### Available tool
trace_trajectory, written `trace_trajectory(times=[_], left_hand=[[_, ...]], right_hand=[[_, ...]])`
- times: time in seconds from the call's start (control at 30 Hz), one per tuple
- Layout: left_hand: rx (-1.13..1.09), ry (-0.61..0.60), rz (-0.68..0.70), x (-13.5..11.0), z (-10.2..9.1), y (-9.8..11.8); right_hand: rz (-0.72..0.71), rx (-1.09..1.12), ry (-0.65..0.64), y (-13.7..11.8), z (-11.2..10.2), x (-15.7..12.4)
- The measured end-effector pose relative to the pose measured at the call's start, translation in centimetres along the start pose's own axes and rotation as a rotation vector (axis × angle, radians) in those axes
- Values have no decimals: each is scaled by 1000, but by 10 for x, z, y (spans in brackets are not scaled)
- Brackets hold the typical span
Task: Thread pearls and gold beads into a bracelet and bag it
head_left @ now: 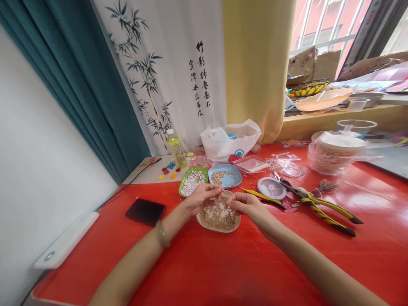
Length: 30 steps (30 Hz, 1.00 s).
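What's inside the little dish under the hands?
Lots of tiny gold-coloured beads, with pale patches of the dish showing between them. The left hand and right hand cover parts of the far side, so anything hidden there can't be seen.

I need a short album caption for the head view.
Left hand and right hand above golden beads in a pale dish.

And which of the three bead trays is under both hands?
The pale tray, nearest the wearer; the green tray and blue tray both stand farther back.
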<state>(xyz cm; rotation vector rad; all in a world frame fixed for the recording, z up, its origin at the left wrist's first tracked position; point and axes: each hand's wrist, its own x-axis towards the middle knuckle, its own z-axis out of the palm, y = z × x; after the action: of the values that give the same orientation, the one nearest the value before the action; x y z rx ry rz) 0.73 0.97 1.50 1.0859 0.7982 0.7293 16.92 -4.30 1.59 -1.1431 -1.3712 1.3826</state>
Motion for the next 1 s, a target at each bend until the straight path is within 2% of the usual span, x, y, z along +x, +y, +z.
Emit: trace_trajectory(times=[0.53, 1.0], left_hand=[[-18, -3, -4, 1, -1, -3], [-42, -10, -18, 2, -2, -3]], right_hand=[[21, -18, -6, 7, -2, 5], [13, -33, -14, 2, 0, 2]])
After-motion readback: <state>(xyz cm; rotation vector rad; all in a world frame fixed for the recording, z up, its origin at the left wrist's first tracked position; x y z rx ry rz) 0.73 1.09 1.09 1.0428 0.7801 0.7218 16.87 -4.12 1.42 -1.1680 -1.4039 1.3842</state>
